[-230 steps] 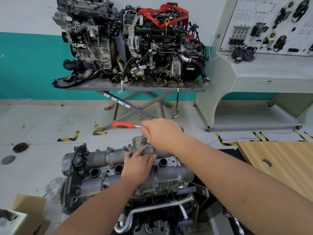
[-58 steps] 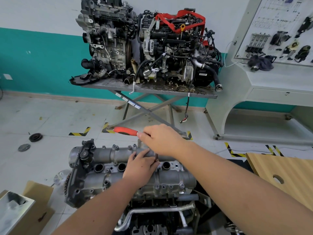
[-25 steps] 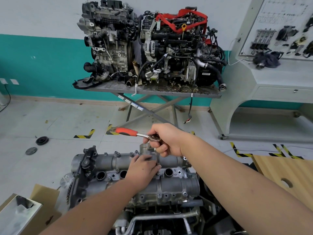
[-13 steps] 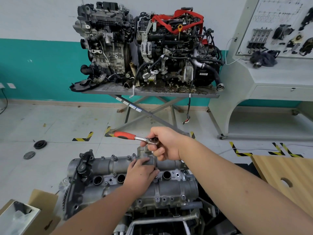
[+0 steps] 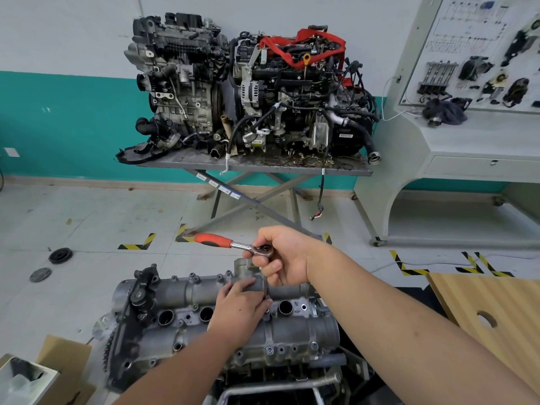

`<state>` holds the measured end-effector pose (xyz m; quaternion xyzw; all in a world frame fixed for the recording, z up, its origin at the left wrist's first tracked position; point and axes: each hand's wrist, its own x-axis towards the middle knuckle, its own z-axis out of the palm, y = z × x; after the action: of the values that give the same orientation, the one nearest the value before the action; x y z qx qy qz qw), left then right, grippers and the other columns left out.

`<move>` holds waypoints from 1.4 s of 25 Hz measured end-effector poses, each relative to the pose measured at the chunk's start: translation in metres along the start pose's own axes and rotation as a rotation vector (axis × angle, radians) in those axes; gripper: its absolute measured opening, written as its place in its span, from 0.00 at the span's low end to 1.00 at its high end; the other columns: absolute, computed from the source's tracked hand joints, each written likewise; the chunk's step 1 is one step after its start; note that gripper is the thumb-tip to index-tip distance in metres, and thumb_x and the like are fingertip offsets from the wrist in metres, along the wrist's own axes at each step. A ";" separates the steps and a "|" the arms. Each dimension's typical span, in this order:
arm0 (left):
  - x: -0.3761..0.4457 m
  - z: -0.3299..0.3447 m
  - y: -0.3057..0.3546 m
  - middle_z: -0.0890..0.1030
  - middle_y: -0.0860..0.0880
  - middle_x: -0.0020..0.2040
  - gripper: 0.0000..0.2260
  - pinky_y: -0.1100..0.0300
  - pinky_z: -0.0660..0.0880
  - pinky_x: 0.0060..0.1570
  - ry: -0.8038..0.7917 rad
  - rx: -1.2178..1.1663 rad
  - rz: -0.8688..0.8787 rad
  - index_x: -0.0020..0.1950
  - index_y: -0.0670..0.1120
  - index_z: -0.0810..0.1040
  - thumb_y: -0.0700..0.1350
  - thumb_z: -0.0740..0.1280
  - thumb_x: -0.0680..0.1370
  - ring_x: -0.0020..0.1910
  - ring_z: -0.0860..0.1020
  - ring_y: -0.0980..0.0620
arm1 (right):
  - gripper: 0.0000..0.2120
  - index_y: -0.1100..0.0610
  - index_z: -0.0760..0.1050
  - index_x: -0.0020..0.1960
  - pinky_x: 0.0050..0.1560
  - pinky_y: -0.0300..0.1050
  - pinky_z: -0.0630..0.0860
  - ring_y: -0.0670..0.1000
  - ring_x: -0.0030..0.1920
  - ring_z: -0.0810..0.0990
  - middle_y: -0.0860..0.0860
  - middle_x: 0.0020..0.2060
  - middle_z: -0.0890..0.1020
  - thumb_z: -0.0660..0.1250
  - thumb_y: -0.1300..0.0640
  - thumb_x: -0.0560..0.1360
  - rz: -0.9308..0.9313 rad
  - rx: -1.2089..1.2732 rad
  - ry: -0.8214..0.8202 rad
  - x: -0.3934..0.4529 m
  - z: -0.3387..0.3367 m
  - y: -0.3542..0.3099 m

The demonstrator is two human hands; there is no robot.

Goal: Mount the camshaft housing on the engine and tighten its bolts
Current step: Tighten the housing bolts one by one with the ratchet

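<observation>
Flanking the camshaft housing [image 5: 292, 331]: cardboard box [image 5: 62, 372] left, wooden board [image 5: 496, 305] right.

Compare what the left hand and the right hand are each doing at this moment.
The right hand is raised and grips the ratchet by its head; the left hand lies low on the camshaft housing. The right hand's fingers are curled; the left hand's fingers reach to the extension bar, though its grip is unclear. Both work at the same bolt spot.
</observation>
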<state>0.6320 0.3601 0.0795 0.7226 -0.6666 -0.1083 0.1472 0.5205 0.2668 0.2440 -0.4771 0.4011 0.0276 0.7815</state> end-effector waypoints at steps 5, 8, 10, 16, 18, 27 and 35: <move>0.001 0.001 -0.001 0.80 0.64 0.54 0.16 0.55 0.47 0.73 0.011 0.011 0.011 0.49 0.56 0.78 0.60 0.53 0.83 0.73 0.56 0.66 | 0.09 0.55 0.74 0.45 0.28 0.38 0.61 0.43 0.20 0.61 0.45 0.26 0.68 0.56 0.56 0.77 0.019 0.048 -0.007 -0.006 0.000 0.002; 0.001 0.001 -0.001 0.80 0.64 0.54 0.16 0.55 0.47 0.73 0.011 -0.007 0.018 0.49 0.56 0.78 0.60 0.53 0.83 0.74 0.55 0.65 | 0.07 0.55 0.73 0.45 0.27 0.37 0.62 0.43 0.21 0.63 0.45 0.26 0.69 0.56 0.57 0.77 0.028 0.052 0.017 -0.009 0.001 0.001; 0.000 0.002 -0.002 0.80 0.65 0.55 0.16 0.55 0.47 0.74 0.000 -0.010 0.018 0.51 0.57 0.79 0.60 0.53 0.83 0.74 0.55 0.65 | 0.07 0.54 0.71 0.43 0.27 0.35 0.63 0.43 0.22 0.65 0.45 0.27 0.71 0.57 0.57 0.77 0.021 0.063 0.043 -0.011 0.003 0.001; 0.001 0.003 -0.001 0.79 0.64 0.58 0.15 0.52 0.48 0.74 -0.003 -0.020 0.002 0.53 0.57 0.78 0.59 0.53 0.84 0.75 0.56 0.64 | 0.10 0.57 0.73 0.40 0.27 0.36 0.75 0.44 0.27 0.79 0.48 0.29 0.79 0.62 0.60 0.81 -0.157 0.488 0.175 -0.006 0.013 0.012; 0.002 0.003 0.000 0.79 0.65 0.59 0.16 0.51 0.49 0.74 -0.008 -0.027 -0.008 0.56 0.58 0.78 0.59 0.52 0.83 0.74 0.56 0.64 | 0.05 0.54 0.73 0.45 0.30 0.39 0.78 0.48 0.33 0.84 0.51 0.37 0.83 0.65 0.59 0.81 -0.330 0.799 0.214 0.000 0.017 0.026; 0.003 0.005 -0.002 0.79 0.64 0.57 0.12 0.50 0.48 0.74 -0.003 -0.035 -0.007 0.47 0.59 0.73 0.59 0.53 0.83 0.74 0.57 0.63 | 0.11 0.36 0.78 0.60 0.34 0.33 0.71 0.42 0.37 0.81 0.41 0.47 0.85 0.66 0.48 0.80 -0.730 0.171 0.655 0.005 0.026 0.065; 0.004 0.009 -0.006 0.78 0.56 0.65 0.20 0.51 0.58 0.73 0.041 -0.122 0.013 0.65 0.55 0.77 0.60 0.52 0.82 0.72 0.65 0.54 | 0.18 0.58 0.81 0.60 0.49 0.54 0.77 0.61 0.54 0.80 0.54 0.54 0.84 0.67 0.65 0.71 -1.151 -1.586 0.952 0.007 0.004 0.049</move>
<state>0.6352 0.3560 0.0693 0.7101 -0.6602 -0.1331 0.2051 0.5070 0.2940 0.2045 -0.9237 0.2471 -0.2791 -0.0884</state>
